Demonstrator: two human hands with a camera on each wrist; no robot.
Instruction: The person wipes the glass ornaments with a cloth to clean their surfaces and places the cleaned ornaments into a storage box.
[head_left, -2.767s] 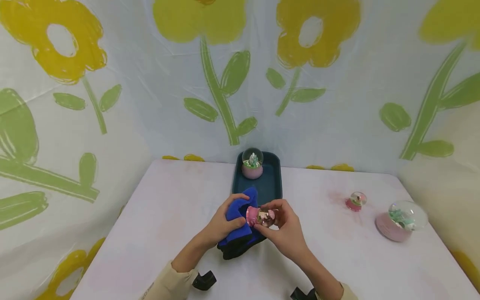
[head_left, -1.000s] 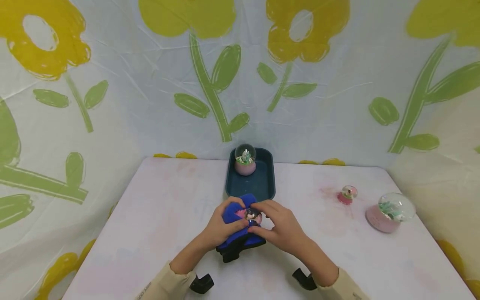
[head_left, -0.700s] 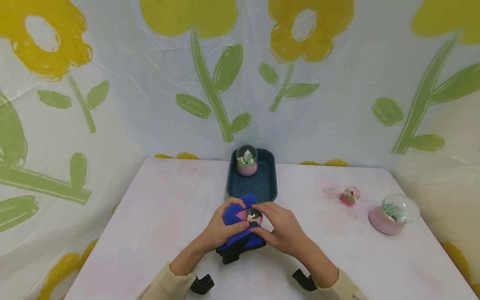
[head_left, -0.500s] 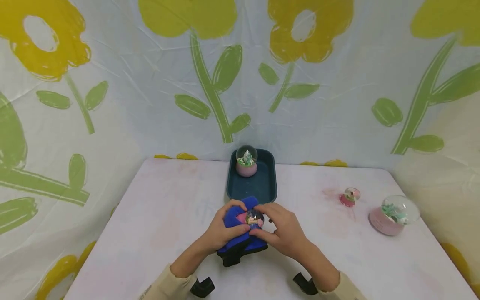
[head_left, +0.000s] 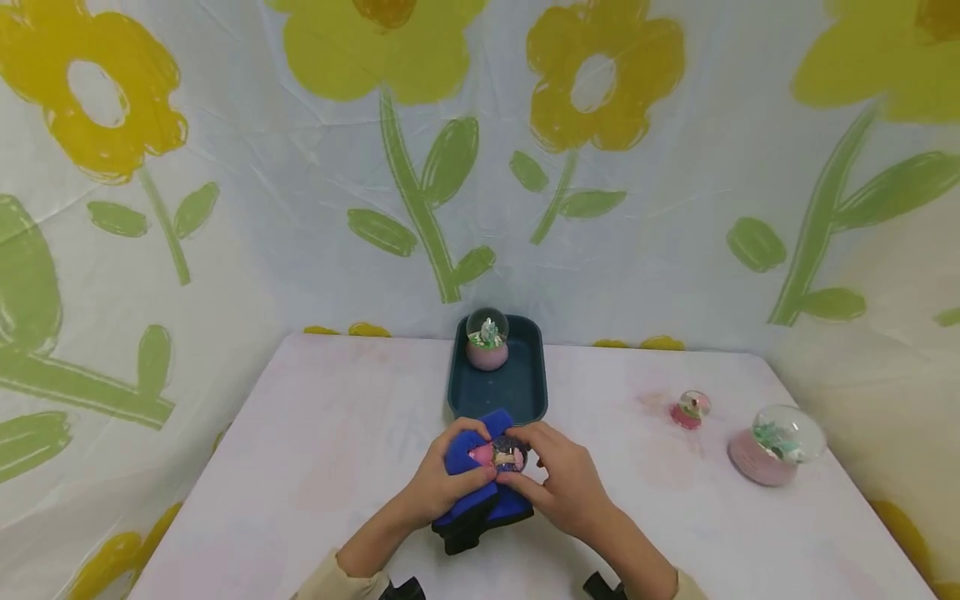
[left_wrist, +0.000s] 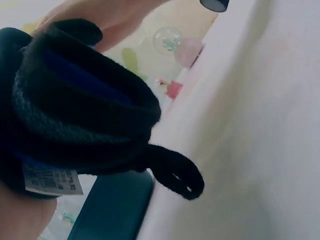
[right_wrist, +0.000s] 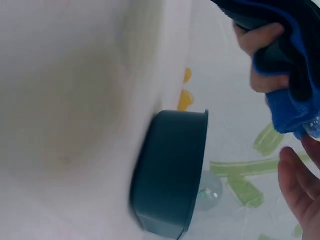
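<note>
Snow globe (head_left: 504, 455) | left grip (head_left: 441, 477) holds blue cloth (head_left: 471, 502) round its base | right grip (head_left: 562, 479) pinches its dome

Blue cloth (right_wrist: 289, 111) near teal tray (right_wrist: 167, 167)

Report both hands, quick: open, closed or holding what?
Left hand: holding the blue-and-black folded fabric cloth.
Right hand: holding the small pink-based snow globe by its clear round dome.

Nothing I can read, a white printed label (left_wrist: 52, 181) at eight o'clock in my left wrist view, on the blue-and-black cloth (left_wrist: 75, 112), print too blurred.
</note>
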